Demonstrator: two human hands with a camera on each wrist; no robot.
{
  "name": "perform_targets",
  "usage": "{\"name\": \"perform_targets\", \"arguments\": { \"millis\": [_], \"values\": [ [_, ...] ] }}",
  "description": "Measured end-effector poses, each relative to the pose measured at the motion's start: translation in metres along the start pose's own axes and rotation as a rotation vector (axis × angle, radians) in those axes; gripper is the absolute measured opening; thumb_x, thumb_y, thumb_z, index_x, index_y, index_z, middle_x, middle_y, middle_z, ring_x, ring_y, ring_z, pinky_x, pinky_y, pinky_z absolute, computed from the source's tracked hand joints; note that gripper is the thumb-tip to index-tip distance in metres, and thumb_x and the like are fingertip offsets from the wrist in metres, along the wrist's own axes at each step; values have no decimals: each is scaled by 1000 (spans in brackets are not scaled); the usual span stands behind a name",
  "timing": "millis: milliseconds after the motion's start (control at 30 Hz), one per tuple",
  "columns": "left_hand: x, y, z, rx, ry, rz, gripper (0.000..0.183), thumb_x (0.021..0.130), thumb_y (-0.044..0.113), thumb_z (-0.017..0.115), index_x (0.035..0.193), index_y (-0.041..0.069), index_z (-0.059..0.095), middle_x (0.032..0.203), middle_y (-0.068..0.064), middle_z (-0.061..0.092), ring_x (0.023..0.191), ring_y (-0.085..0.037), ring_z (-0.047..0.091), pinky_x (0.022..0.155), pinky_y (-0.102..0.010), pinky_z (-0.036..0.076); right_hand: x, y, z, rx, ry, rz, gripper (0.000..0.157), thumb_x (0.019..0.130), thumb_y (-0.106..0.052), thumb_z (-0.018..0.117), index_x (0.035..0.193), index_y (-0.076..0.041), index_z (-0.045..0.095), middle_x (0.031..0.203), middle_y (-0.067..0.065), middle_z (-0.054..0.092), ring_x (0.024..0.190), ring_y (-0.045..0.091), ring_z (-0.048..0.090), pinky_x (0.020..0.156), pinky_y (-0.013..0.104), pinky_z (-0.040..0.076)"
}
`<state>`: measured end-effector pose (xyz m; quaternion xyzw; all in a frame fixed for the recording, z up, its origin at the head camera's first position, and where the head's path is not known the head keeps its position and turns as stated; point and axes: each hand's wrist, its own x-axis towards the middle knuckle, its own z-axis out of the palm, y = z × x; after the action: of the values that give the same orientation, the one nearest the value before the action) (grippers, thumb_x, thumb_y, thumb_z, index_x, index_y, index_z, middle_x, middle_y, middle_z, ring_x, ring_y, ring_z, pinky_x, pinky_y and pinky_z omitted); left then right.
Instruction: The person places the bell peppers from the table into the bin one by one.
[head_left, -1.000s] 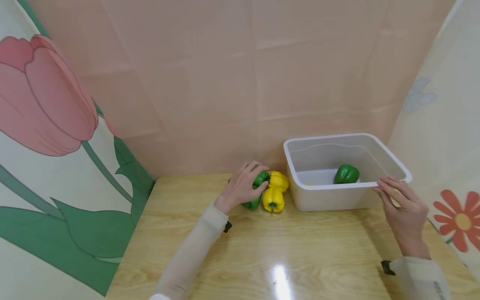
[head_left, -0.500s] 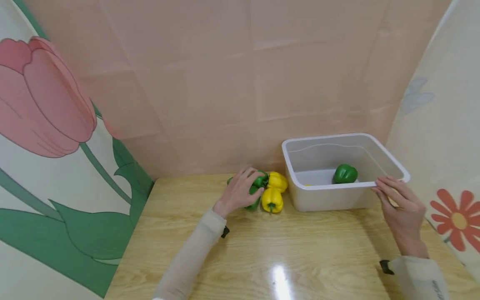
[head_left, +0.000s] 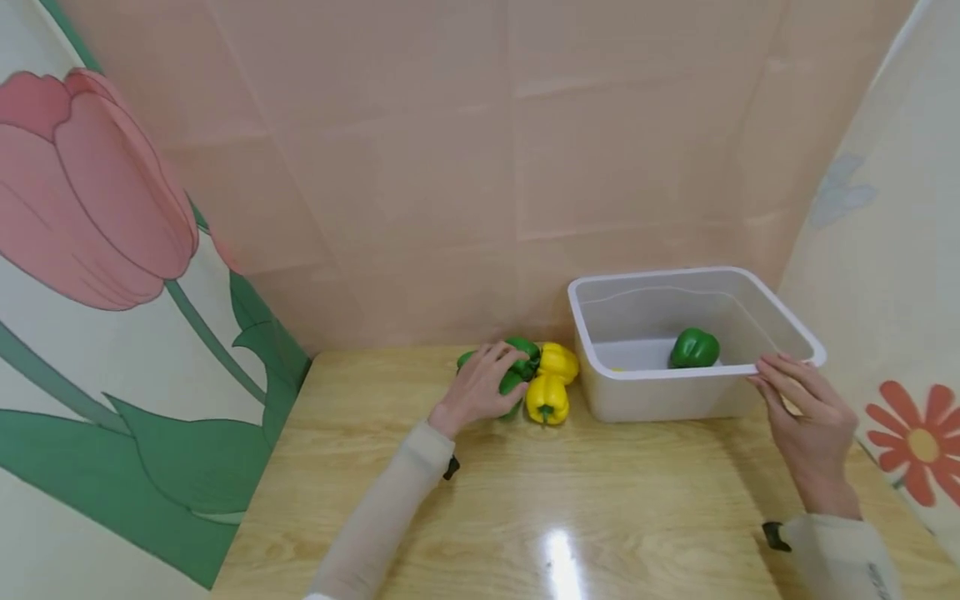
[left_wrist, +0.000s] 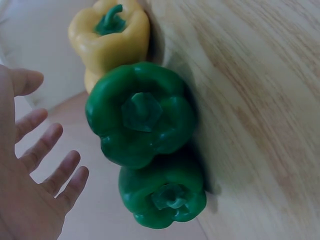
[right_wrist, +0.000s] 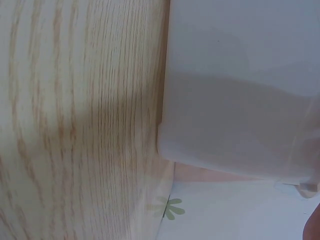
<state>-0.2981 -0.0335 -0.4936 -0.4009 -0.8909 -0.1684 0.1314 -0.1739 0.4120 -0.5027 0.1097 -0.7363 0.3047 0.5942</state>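
My left hand (head_left: 478, 385) hovers over a group of green bell peppers (head_left: 512, 383). In the left wrist view the fingers of that hand (left_wrist: 30, 175) are spread, apart from a large green bell pepper (left_wrist: 145, 115) and a second green one (left_wrist: 162, 192). Two yellow bell peppers stand to the right, the front yellow pepper (head_left: 547, 398) against the rear yellow pepper (head_left: 558, 362). My right hand (head_left: 812, 421) pinches the front rim of a pale plastic box (head_left: 660, 396) near its right corner. Inside the box lies a green bell pepper (head_left: 693, 347); a yellow sliver shows behind its front wall.
The wooden table (head_left: 450, 517) runs up to a pink-beige backdrop (head_left: 412, 208). The box stands close to that backdrop, right of the peppers. A tulip-printed panel (head_left: 97, 192) bounds the left side and a flower-printed panel (head_left: 900, 300) the right.
My left hand has shifted slightly down and left over the green peppers, uncovering more of them. My right hand stays on the box rim.
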Motion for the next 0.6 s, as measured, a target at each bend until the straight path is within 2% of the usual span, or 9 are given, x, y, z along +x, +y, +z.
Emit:
{"name": "perform_targets", "arguments": {
  "millis": [167, 333, 600],
  "values": [
    [-5, -2, 8, 8, -4, -13, 47, 102, 38, 71, 142, 14, 66, 140, -5, 63, 131, -28, 58, 113, -45, 49, -2, 3, 1, -11, 1, -20, 17, 88, -11, 88, 99, 2, 84, 107, 22, 80, 119, 24, 76, 115, 37, 49],
    [-6, -3, 12, 30, 9, -8, 47, 100, 38, 72, 141, 16, 66, 139, -5, 64, 130, -28, 58, 112, -46, 49, 0, 1, 2, -2, 6, -13, 18, 89, -12, 88, 99, 2, 84, 106, 22, 80, 119, 20, 75, 116, 36, 49],
    [-8, -5, 20, 104, -31, -27, 50, 99, 43, 71, 143, 20, 64, 141, -4, 62, 127, -27, 57, 109, -44, 49, 4, -9, 2, 15, 20, -7, 18, 89, -12, 87, 97, 4, 84, 106, 23, 80, 119, 20, 75, 116, 35, 49]
  ]
}}
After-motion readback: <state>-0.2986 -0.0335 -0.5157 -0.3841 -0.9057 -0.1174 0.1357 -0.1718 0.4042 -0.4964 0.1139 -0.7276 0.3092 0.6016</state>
